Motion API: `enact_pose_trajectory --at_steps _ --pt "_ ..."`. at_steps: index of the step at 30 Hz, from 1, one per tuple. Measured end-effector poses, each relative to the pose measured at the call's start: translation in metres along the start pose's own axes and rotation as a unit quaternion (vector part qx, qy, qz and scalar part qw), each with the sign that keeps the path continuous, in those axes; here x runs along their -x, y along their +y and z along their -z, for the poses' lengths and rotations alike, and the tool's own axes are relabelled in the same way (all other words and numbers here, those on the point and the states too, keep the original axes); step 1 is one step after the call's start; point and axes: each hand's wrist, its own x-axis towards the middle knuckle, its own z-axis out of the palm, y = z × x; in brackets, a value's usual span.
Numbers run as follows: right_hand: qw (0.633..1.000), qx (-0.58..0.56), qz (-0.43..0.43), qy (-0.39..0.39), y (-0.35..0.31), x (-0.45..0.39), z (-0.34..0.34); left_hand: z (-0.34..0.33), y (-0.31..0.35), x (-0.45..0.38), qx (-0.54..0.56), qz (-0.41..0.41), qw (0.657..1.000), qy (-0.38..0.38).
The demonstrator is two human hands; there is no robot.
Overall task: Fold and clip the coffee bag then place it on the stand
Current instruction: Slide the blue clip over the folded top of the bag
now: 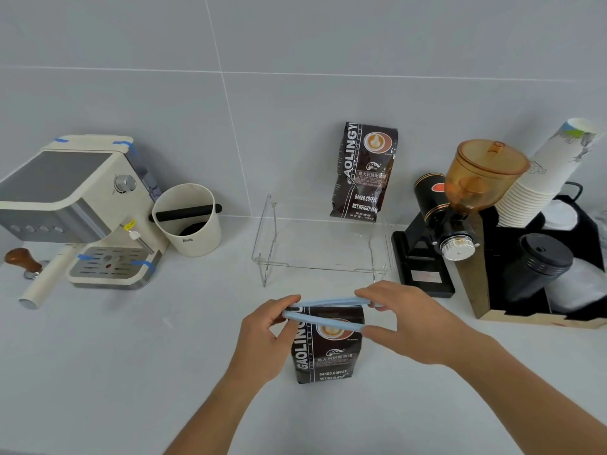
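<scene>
A dark coffee bag (325, 353) stands upright on the white counter in front of me. A long light-blue clip (323, 318) straddles its folded top, its two arms still spread apart at the right end. My left hand (262, 336) pinches the clip's hinged left end. My right hand (404, 323) grips the clip's right end, fingers over the far arm and thumb under the near arm. A clear acrylic stand (322, 244) sits behind the bag. A second coffee bag (363, 172) stands on the stand's back right, leaning against the wall.
An espresso machine (82, 205) with a tamper (23, 261) is at the left, a cream knock box (189, 221) beside it. A black grinder (450, 224) with amber hopper and a cup organiser (538, 257) stand right of the stand.
</scene>
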Motion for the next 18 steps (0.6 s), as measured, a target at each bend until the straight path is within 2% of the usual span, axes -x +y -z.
enact_pose_trajectory --at_steps 4,8,12,18 --pt "1.000 0.008 0.004 0.012 0.001 0.002 -0.002 0.011 0.007 -0.008 -0.086 -0.043 0.993 -0.073" --pt "1.000 -0.006 0.014 0.022 0.003 0.000 -0.005 0.014 0.022 -0.019 -0.185 -0.082 0.967 -0.155" --pt "0.999 -0.018 0.015 0.036 0.002 0.001 -0.007 0.013 0.031 -0.026 -0.247 -0.114 0.946 -0.177" --pt "0.999 -0.035 0.017 0.038 -0.002 0.001 -0.012 0.013 0.027 -0.025 -0.265 -0.141 0.937 -0.180"
